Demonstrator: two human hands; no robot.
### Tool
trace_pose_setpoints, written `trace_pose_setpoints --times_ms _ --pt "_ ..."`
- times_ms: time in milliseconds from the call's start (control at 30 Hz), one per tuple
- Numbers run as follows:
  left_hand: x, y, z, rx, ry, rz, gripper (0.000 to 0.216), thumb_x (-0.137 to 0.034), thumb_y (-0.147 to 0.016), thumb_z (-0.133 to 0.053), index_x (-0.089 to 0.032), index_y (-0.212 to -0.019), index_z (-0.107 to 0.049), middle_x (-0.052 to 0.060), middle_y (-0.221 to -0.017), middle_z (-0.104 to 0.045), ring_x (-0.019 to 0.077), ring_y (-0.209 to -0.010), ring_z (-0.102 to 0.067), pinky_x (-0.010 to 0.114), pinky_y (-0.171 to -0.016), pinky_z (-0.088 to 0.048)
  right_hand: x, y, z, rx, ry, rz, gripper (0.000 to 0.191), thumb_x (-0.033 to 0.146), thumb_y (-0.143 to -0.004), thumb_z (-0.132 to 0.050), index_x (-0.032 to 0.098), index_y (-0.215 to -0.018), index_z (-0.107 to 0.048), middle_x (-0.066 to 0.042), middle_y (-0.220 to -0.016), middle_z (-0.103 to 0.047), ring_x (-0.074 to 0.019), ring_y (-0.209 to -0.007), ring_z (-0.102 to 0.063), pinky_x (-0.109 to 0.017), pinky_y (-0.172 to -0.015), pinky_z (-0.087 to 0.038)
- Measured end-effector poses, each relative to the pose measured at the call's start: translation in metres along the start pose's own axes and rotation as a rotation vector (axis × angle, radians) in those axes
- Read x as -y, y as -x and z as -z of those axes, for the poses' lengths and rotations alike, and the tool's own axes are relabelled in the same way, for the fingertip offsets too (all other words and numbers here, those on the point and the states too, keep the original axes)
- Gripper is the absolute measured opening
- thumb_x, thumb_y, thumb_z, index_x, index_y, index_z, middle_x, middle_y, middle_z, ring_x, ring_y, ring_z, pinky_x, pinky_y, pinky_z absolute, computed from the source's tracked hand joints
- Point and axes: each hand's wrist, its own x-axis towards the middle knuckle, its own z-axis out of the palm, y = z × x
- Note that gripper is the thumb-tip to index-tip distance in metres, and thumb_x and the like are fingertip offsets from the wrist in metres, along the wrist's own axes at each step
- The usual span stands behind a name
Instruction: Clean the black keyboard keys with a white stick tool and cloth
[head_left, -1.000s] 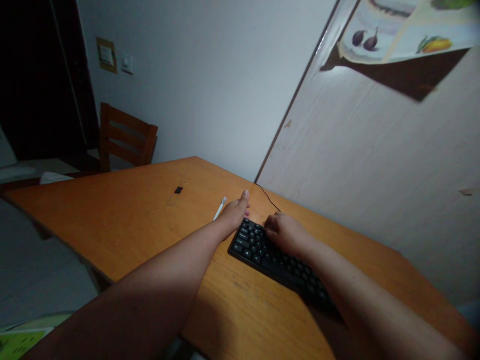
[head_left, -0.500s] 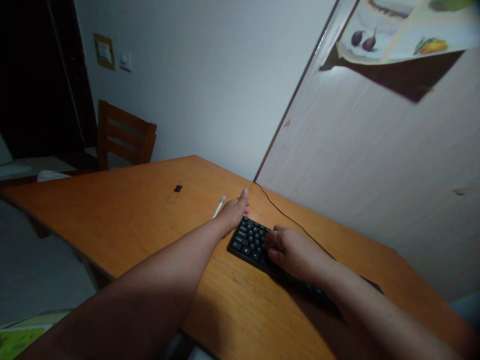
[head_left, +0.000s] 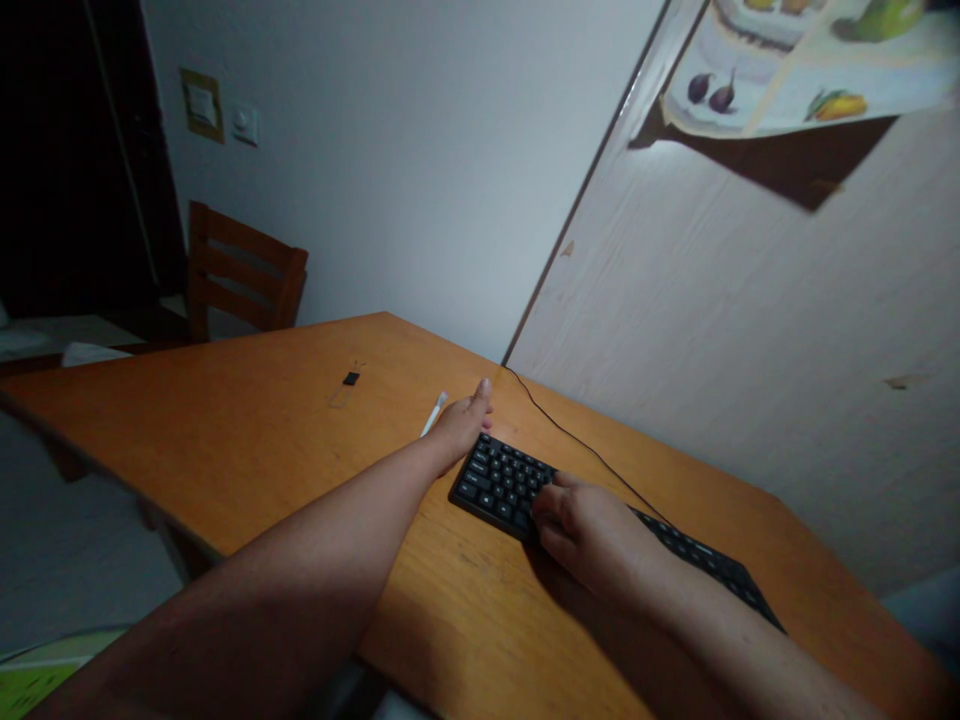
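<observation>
A black keyboard (head_left: 501,482) lies on the wooden table, slanting away to the right. Beside its far left corner, my left hand (head_left: 465,418) rests with the thumb raised and stretched out; its other fingers are partly hidden behind the palm. Over the keyboard's middle, my right hand (head_left: 581,525) is closed with its fingers curled at the keys. Whatever those fingers hold, if anything, is hidden. Just left of my left hand lies a thin white stick with a greyish tip (head_left: 434,412), partly covered by the wrist.
A small black object (head_left: 351,379) sits farther back on the table (head_left: 247,440). A thin black cable (head_left: 566,430) runs along the wall side behind the keyboard. A wooden chair (head_left: 244,270) stands past the far edge, and a fruit poster (head_left: 787,70) hangs on the right wall.
My right hand has moved slightly toward the near edge of the keyboard, baring more keys at the right end. My left hand stays in place; the view has shifted a little.
</observation>
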Motion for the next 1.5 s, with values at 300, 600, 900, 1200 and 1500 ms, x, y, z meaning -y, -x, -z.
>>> trace_pose_setpoints --times_ms 300,600,900,1200,1500 --pt "0.003 -0.001 -0.001 -0.003 0.007 -0.008 0.087 -0.083 -0.088 -0.022 -0.012 -0.107 -0.069 0.014 -0.095 -0.074 0.0215 -0.079 -0.07 0.032 -0.069 -0.054 -0.058 -0.022 0.009 -0.043 -0.222 -0.134 0.013 0.022 -0.086 -0.056 0.018 -0.085 -0.069 -0.006 -0.081 -0.069 -0.0186 -0.074 -0.062 -0.028 -0.066 -0.044" --pt "0.001 0.001 0.001 -0.003 -0.01 0.008 0.085 -0.082 -0.088 -0.021 -0.014 -0.105 -0.069 0.014 -0.097 -0.075 0.0216 -0.081 -0.071 0.032 -0.071 -0.055 -0.05 -0.061 0.001 -0.124 -0.008 -0.157 0.021 0.024 -0.09 -0.058 0.016 -0.101 -0.074 -0.011 -0.103 -0.068 -0.0206 -0.093 -0.063 -0.029 -0.081 -0.045" --pt "0.0 0.001 0.001 0.006 -0.005 0.007 0.083 -0.08 -0.089 -0.026 -0.013 -0.111 -0.069 0.014 -0.095 -0.074 0.0241 -0.084 -0.071 0.036 -0.075 -0.056 -0.035 -0.05 0.008 0.01 0.036 -0.054 0.016 0.015 -0.085 -0.059 0.017 -0.093 -0.073 -0.008 -0.093 -0.066 -0.0182 -0.083 -0.06 -0.027 -0.073 -0.041" --pt "0.005 -0.001 0.001 0.003 -0.007 -0.015 0.083 -0.08 -0.089 -0.024 -0.013 -0.108 -0.069 0.013 -0.095 -0.074 0.0228 -0.084 -0.071 0.034 -0.075 -0.056 -0.022 -0.024 0.013 0.062 0.029 -0.007 0.011 0.011 -0.08 -0.056 0.018 -0.073 -0.063 -0.004 -0.084 -0.06 -0.0134 -0.072 -0.054 -0.025 -0.063 -0.035" --pt "0.0 0.002 0.001 0.001 -0.03 -0.005 0.084 -0.08 -0.09 -0.021 -0.013 -0.109 -0.069 0.014 -0.098 -0.075 0.0226 -0.085 -0.072 0.033 -0.075 -0.056 -0.012 0.001 0.006 0.031 0.031 -0.009 0.012 0.01 -0.08 -0.054 0.018 -0.073 -0.058 -0.004 -0.085 -0.059 -0.0137 -0.071 -0.053 -0.025 -0.064 -0.036"
